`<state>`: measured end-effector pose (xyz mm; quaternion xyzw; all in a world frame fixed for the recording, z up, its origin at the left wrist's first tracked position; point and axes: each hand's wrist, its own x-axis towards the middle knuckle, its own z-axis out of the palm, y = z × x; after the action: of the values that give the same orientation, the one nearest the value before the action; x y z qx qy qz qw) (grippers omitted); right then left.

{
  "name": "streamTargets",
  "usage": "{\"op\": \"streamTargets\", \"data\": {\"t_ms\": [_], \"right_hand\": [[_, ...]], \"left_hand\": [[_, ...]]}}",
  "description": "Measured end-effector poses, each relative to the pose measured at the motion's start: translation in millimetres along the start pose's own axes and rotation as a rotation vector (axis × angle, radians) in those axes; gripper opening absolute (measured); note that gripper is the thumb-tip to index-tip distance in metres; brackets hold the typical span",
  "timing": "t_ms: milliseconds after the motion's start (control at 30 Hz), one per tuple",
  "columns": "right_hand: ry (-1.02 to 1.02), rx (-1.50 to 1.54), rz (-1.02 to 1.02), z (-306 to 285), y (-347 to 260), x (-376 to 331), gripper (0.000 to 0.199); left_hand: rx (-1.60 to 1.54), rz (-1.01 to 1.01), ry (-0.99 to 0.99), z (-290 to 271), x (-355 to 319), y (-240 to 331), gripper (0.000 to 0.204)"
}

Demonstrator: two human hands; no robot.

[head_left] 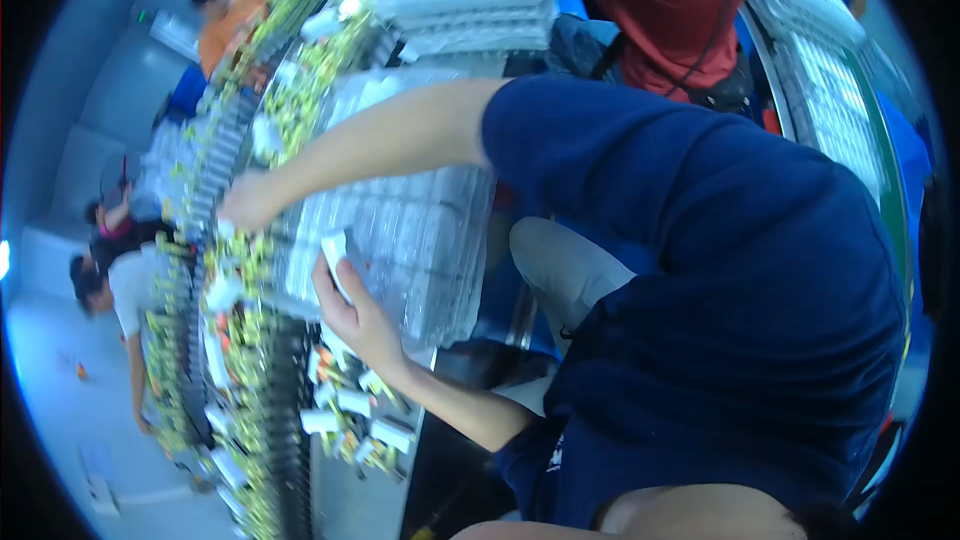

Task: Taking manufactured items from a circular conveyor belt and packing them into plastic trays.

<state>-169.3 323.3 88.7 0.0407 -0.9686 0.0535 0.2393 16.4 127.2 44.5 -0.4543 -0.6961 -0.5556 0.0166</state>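
My left hand (356, 312) is closed around a small white block-like piece (338, 246), held upright between thumb and fingers above a stack of clear plastic trays (420, 230). Beyond it, my right hand (250, 203) reaches over the trays to a line of yellow-green pieces (238, 260). Its fingers are closed, with a bit of white showing beneath them; what they grip cannot be made out. Near my left forearm, several white tube-like pieces (352, 401) lie on the table among small yellow-green and orange parts.
A conveyor with dark slats (290, 420) runs along the far side. More stacked clear trays (470, 5) stand past my right arm, close to a person in red (670, 10). Others work across the line, one in orange (235, 25) and one in white (140, 285).
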Motion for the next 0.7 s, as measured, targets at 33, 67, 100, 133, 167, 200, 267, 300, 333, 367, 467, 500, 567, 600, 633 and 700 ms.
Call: {"op": "streamTargets", "data": {"t_ms": [33,67,100,133,167,200,267,300,333,367,467,500,567,600,633,700], "right_hand": [[-0.031,-0.059,-0.052,11.5,-26.8,10.1,0.046],[-0.136,-0.046,-0.013,3.7,-31.4,12.7,0.055],[-0.141,0.059,0.032,1.1,-38.1,6.8,0.043],[-0.187,0.124,-0.138,16.4,-32.6,-130.9,0.043],[-0.017,-0.529,0.359,-9.9,-72.0,-170.1,0.032],[0.119,-1.156,0.891,16.0,-223.8,-167.3,0.025],[0.02,-1.137,0.959,6.5,-226.6,-176.1,0.024],[0.017,-1.107,0.964,7.0,-223.9,-177.8,0.024],[0.09,-1.114,0.995,9.6,-216.2,-174.4,0.025],[0.082,-1.121,0.993,10.6,-215.1,-171.5,0.025],[0.079,-1.113,0.921,19.2,-229.7,-169.5,0.025],[0.074,-1.123,0.906,21.9,-229.1,-169.7,0.025],[0.063,-1.132,0.877,2.6,-197.8,-144.9,0.026],[0.03,-0.621,0.438,-28.4,-150.6,-116.8,0.03],[-0.006,-0.107,0.028,-67.5,-68.3,-78.9,0.035],[0.032,0.444,-0.356,-74.4,-54.0,-96.7,0.037]], "left_hand": [[0.039,-0.024,0.009,-7.9,-7.4,-9.5,0.033],[0.03,-0.023,0.019,-1.8,-6.4,-2.6,0.032],[0.023,-0.025,0.028,4.8,-5.4,3.0,0.032],[0.106,-0.192,0.176,-46.8,-41.9,-17.7,0.033],[0.08,-0.126,0.124,-38.1,-33.1,-10.6,0.033],[0.063,-0.07,0.043,-18.4,-17.6,-8.2,0.033],[0.084,-0.026,0.011,-11.6,-17.9,0.8,0.034],[0.094,-0.014,0.003,-7.7,-15.9,1.3,0.034],[0.101,-0.009,-0.003,-5.6,-13.1,0.5,0.035],[0.105,-0.007,-0.009,-6.5,-10.3,-0.2,0.035],[0.134,-0.04,0.009,-16.4,-14.7,-2.3,0.037],[0.134,-0.048,0.0,-14.4,-16.8,-2.7,0.037],[0.133,-0.062,-0.001,-14.9,-15.1,-8.0,0.038],[0.129,-0.067,0.008,-16.4,-16.0,-6.5,0.038],[0.122,-0.044,0.01,-11.7,-14.7,-3.7,0.037],[0.148,-0.081,-0.011,-10.3,-11.6,-1.7,0.038]]}}
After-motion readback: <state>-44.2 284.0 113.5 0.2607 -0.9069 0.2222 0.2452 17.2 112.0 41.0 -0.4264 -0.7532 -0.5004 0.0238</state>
